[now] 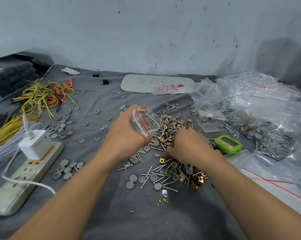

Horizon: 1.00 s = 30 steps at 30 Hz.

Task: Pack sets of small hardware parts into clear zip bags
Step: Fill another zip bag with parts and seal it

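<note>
My left hand (124, 134) grips a small clear zip bag (145, 121) with a red seal strip, held open above the cloth; a few grey parts show inside it. Just right of it, my right hand (187, 146) lies knuckles-up on a pile of screws, grey caps and copper clips (165, 134), its fingers curled down into the parts. What the fingers hold is hidden. More screws and grey caps (161, 175) lie in front of that hand.
A heap of filled clear bags (250, 111) lies at the right, with a green timer (228, 144) beside it. A power strip with a white charger (34, 147) sits at the left, near yellow wires (42, 96). Grey caps are scattered over the grey cloth (129, 213).
</note>
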{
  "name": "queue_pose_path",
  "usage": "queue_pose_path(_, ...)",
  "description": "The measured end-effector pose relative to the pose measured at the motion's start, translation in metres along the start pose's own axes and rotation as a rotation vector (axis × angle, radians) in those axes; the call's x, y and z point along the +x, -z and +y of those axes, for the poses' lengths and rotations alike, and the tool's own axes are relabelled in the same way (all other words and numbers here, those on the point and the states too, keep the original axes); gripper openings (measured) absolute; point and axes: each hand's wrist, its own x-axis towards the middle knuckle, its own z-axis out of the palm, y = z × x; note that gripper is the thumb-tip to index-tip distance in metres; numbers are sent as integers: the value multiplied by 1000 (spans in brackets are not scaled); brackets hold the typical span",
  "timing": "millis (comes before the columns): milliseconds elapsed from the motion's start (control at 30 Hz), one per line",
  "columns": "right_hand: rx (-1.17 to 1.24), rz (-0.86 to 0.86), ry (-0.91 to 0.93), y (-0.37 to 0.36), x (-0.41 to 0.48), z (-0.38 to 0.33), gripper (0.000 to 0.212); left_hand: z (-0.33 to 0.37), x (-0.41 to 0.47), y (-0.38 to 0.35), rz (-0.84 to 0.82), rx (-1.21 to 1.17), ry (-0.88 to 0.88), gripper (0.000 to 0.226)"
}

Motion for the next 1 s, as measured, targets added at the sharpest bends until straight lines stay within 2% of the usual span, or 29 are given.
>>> queue_pose_path(100,-80,18,2,-4,-4,-8,33,-2,0,-1,6,23,4,56)
queue_pose_path(200,-44,68,15,1,-7,-10,24,-2,2,-3,18,60,-6,57)
queue_pose_path(267,144,161,26,11,-7,-9,24,-2,1,-5,3,123,-29,58)
queue_pose_path(367,679,345,102,27,-11,-13,19,-1,-1,-8,-26,156,-59,63)
queue_pose_path(400,777,387,144,31,-13,-16,17,0,-1,-9,-31,164,-65,64)
queue_pose_path(500,813,374,237,32,-18,-27,6,4,-5,-10,-51,151,-61,64)
queue_pose_path(567,765,286,259,28,-18,-30,9,5,-6,-10,-61,154,-64,63)
queue_pose_path(633,815,216,276,28,-18,-29,11,4,-5,-10,-51,150,-68,62)
queue_pose_path(733,978,353,200,34,-14,-19,12,2,-1,-8,-20,101,-43,60)
queue_pose_path(800,936,435,84,33,-6,-6,17,1,1,-6,12,39,-8,58)
queue_pose_path(833,827,392,34,30,-3,-1,18,0,2,-5,29,9,9,58)
queue_pose_path(933,384,111,-16,10,3,7,13,0,3,-3,47,-51,31,63)
queue_pose_path(1000,219,53,-6,0,4,4,13,1,4,-2,41,-65,34,65)
